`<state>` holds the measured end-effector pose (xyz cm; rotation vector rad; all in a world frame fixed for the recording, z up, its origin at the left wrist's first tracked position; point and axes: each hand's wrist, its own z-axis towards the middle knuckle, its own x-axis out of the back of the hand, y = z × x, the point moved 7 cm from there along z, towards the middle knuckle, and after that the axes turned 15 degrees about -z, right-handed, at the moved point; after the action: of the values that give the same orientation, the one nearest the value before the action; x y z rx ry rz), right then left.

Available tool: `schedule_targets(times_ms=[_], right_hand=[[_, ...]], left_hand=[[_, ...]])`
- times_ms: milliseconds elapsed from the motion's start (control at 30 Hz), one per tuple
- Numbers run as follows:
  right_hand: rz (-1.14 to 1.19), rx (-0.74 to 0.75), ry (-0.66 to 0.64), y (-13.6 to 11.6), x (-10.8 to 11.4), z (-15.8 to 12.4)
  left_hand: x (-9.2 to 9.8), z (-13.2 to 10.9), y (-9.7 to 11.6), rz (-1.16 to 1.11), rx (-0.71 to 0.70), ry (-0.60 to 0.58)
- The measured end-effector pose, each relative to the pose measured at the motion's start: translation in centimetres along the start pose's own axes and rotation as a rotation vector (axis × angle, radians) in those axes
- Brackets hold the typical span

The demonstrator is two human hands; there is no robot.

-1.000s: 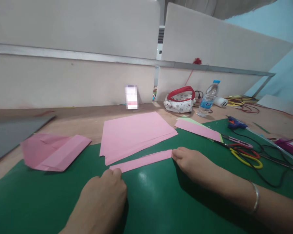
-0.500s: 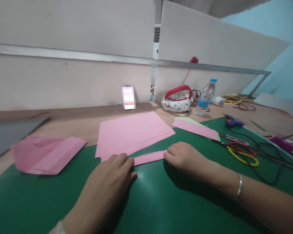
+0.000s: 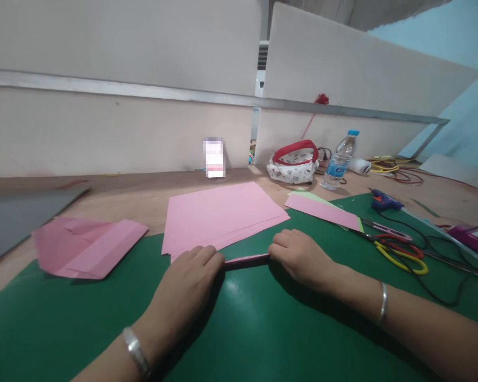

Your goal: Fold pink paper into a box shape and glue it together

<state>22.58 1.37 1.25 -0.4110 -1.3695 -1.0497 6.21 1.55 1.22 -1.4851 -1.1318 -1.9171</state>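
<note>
Between my two hands a narrow pink paper strip runs crosswise just above or on the green mat, its near side in dark shadow. My left hand is closed on the strip's left end, fingers bent over it. At the other end my right hand pinches the strip, fingertips curled. Just beyond lies a stack of pink paper sheets. A folded pink paper piece rests to the left, partly off the mat.
At right lie pink and green paper strips, yellow-and-red-handled scissors, a cutter knife and a blue glue gun with cords. Behind stand a water bottle, a white-and-red pouch and a blurred upright phone-like thing.
The strip has tipped from showing its broad pink face to a thin edge with a dark near side. Both hands keep hold of it; the view has shifted slightly.
</note>
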Motion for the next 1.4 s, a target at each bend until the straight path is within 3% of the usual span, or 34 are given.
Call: schedule_targets(times_ms=[300,600,733,867,1133,1400], right_hand=[[0.278,-0.144,-0.052,2.0,-0.1,0.7],[0.347,-0.190,0.050,4.2,-1.5,0.6],[0.331,-0.161,0.116,4.0,-1.0,0.4],[0.314,-0.034,0.134,2.5,-0.3,0.5],[0.294,0.062,0.103,1.4,0.1,0.5],[0.392,-0.071,0.111,1.6,0.7,0.2]], left_hand=[[0.9,0.7,-2.1,-0.226,0.165,0.032],[1.2,2.3,-3.1,-0.266,0.141,-0.048],[1.3,2.5,-2.1,-0.239,0.027,-0.019],[0.6,2.2,-0.2,-0.206,-0.108,-0.052],[0.1,2.4,1.6,-0.102,-0.115,-0.061],[0.3,2.2,2.2,-0.079,-0.051,-0.127]])
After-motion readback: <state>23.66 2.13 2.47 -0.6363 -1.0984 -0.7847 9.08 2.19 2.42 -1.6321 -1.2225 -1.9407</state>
